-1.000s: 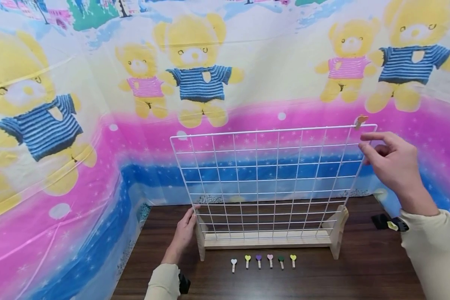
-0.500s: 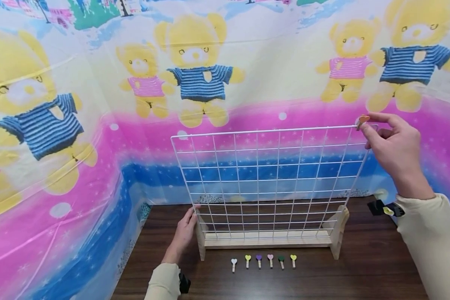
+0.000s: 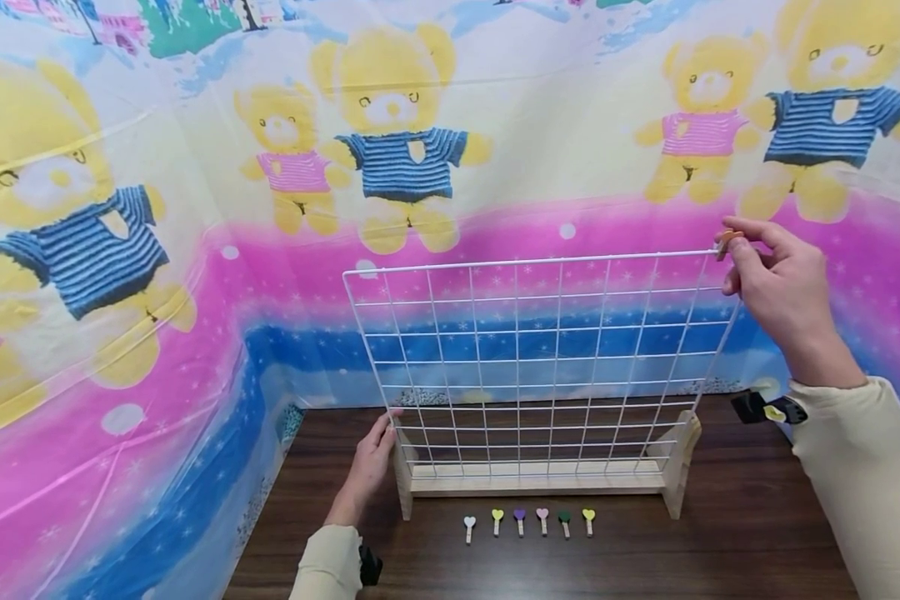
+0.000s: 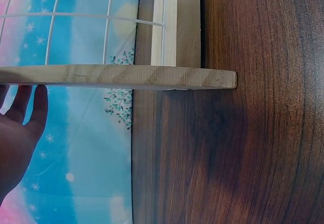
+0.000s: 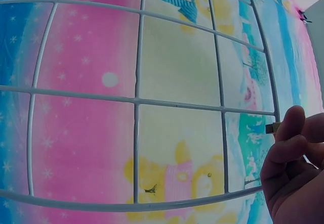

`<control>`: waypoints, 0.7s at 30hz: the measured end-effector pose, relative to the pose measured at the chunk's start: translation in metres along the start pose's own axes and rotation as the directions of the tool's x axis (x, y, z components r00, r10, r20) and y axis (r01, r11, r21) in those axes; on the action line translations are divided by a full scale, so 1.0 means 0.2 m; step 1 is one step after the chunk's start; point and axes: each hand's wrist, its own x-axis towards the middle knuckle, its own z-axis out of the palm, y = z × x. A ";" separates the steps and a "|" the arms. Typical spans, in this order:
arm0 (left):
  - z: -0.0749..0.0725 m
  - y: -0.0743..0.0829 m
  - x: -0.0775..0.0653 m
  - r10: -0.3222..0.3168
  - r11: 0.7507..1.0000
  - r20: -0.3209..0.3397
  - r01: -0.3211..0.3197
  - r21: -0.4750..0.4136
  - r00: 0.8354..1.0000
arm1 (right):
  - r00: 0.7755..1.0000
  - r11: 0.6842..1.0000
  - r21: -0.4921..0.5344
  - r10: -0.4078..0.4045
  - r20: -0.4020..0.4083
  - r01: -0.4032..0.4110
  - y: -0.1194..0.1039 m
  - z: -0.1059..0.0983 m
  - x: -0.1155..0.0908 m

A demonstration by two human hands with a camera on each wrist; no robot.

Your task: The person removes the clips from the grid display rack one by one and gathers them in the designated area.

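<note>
At the top right corner of the white wire grid point(image 3: 540, 362), my right hand point(image 3: 787, 292) pinches a small wooden clothespin with an orange heart point(image 3: 731, 237) between thumb and forefinger. The clothespin sits at the top wire; the fingers partly cover it. In the right wrist view, only its tip point(image 5: 270, 128) shows past the fingers. My left hand point(image 3: 371, 458) touches the left wooden upright of the grid's stand point(image 3: 536, 483). The left wrist view shows its fairly straight fingers point(image 4: 38, 110) against the upright's outer face point(image 4: 152, 76); its thumb is hidden.
On the dark wood table point(image 3: 570, 567), in front of the stand, lies a row of several heart clothespins: white point(image 3: 469, 530), yellow point(image 3: 497, 522), purple point(image 3: 520, 522), pink point(image 3: 543, 521), dark green point(image 3: 565, 524) and another yellow point(image 3: 588, 521). A bear-print cloth point(image 3: 555, 167) hangs behind.
My right hand has moved up from beside the grid's corner and taken hold of the orange heart clothespin, which now tilts slightly. My left hand has stayed at the stand.
</note>
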 end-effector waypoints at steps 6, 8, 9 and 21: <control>-0.01 0.05 -0.01 0.009 1.000 0.010 -0.009 -0.008 1.000 | 1.000 1.000 0.031 -0.004 -0.003 0.004 0.00 0.00 -0.01; -0.02 0.11 -0.03 0.013 1.000 0.015 -0.013 -0.012 1.000 | 1.000 1.000 0.029 -0.007 -0.006 0.008 0.00 0.00 -0.01; -0.02 0.13 -0.04 0.012 1.000 0.016 -0.011 -0.017 1.000 | 1.000 1.000 0.022 -0.009 -0.008 0.010 0.00 0.00 -0.01; -0.02 0.14 -0.04 0.007 1.000 0.013 -0.007 -0.009 1.000 | 0.997 1.000 0.008 -0.014 -0.074 0.015 0.02 0.00 -0.02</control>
